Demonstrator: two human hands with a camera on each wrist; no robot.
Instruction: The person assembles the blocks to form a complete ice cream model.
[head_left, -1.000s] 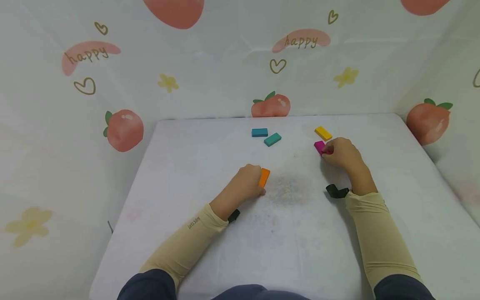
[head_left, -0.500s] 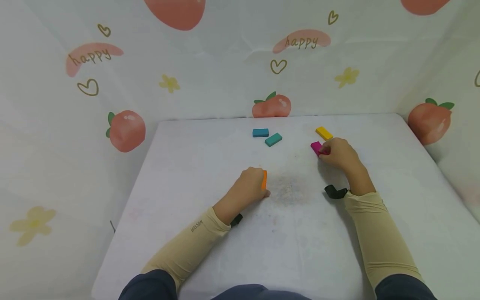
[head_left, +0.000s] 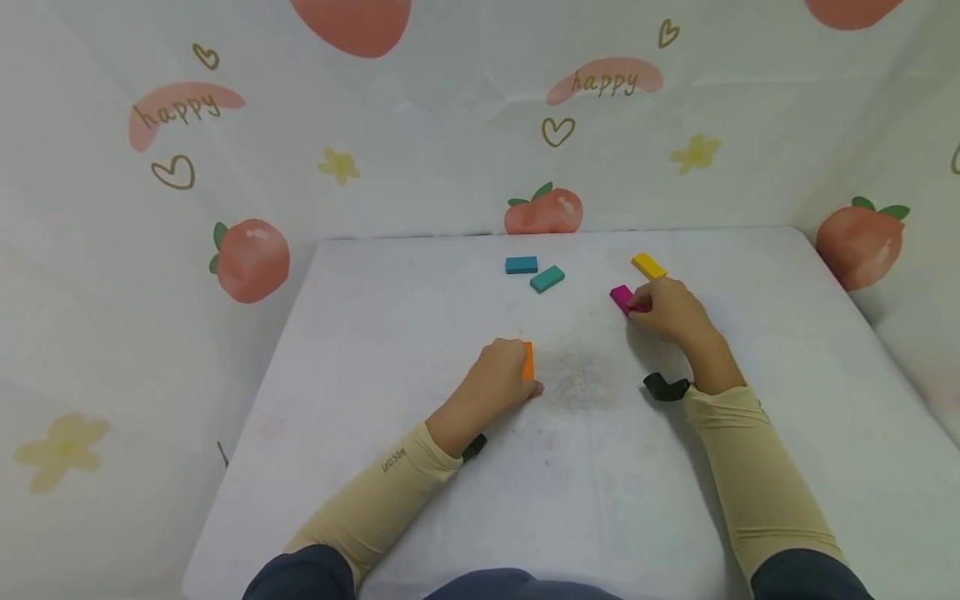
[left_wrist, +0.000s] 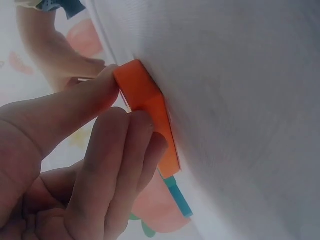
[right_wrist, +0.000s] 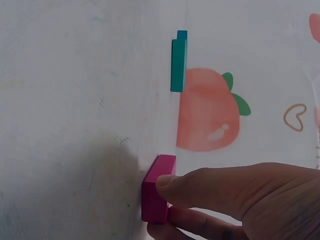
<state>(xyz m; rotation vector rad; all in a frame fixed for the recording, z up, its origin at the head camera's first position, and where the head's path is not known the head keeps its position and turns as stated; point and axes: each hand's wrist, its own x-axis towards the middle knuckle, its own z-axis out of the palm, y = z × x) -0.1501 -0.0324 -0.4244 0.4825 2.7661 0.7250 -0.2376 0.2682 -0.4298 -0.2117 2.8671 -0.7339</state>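
My left hand (head_left: 495, 375) is near the middle of the table, holding an orange block (head_left: 528, 361). The left wrist view shows the thumb at one end of that orange block (left_wrist: 150, 100) and fingertips along its side. Farther back on the right, my right hand (head_left: 671, 312) pinches a magenta block (head_left: 621, 297) between thumb and fingers. In the right wrist view the magenta block (right_wrist: 156, 195) is at the table surface. Just behind the right hand lies a yellow block (head_left: 648, 266).
A blue block (head_left: 521, 265) and a teal block (head_left: 547, 279) lie close together at the back of the white table (head_left: 360, 333). A patterned white cloth (head_left: 420, 108) hangs behind the table's far edge.
My right hand has moved left with the magenta block, away from the yellow one. My left hand has shifted slightly right and toward me, and the orange block has turned straighter.
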